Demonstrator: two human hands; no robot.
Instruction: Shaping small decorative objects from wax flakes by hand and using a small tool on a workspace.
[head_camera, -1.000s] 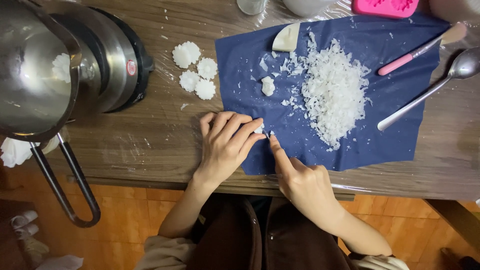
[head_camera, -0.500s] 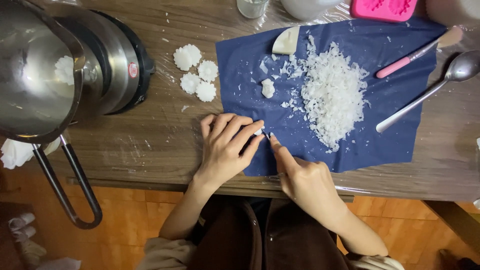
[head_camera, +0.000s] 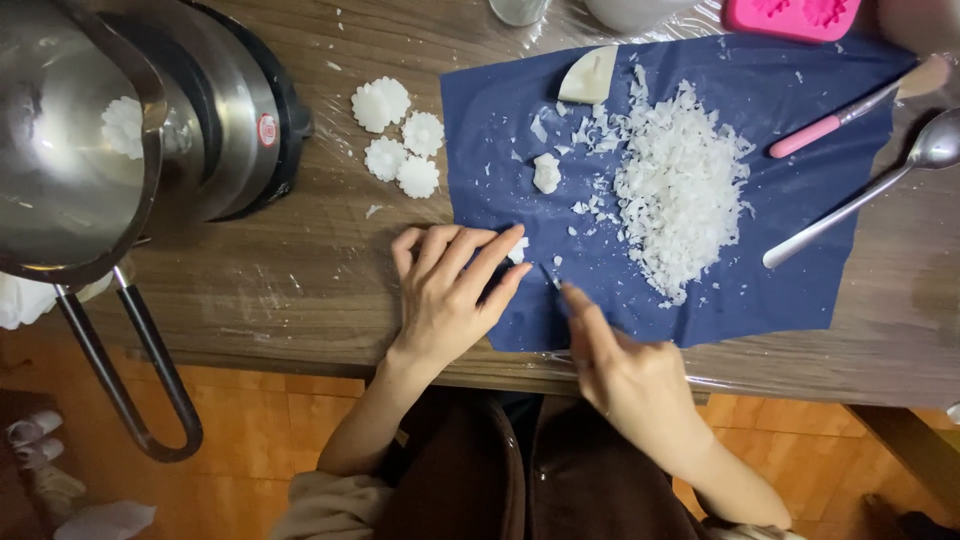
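Steel fills the nine o'clock side: a shiny metal pot (head_camera: 70, 150) with a long looped black handle (head_camera: 125, 375), its left part cut off by the frame. At eleven o'clock, four white flower-shaped wax pieces (head_camera: 400, 135) lie on the brown wooden table (head_camera: 290, 280).

Near centre, the left hand (head_camera: 450, 295) lies palm down, fingers stretched toward one o'clock, their tips pressing a small white wax lump (head_camera: 518, 250) onto the dark blue cloth (head_camera: 790, 290); whether it pinches the lump or only steadies it is hard to tell.

At five o'clock of it, the right hand (head_camera: 620, 365) is closed around a thin blade (head_camera: 551, 277), forefinger along the top, the point just beside the lump. The handle is hidden in the fist.

At one o'clock a heap of white wax shavings (head_camera: 680, 190) spreads over the cloth. At two o'clock lie a pink-handled tool (head_camera: 830, 125) and a long metal spoon (head_camera: 860, 195); a pink mould (head_camera: 795, 15) is cut off by the top edge.
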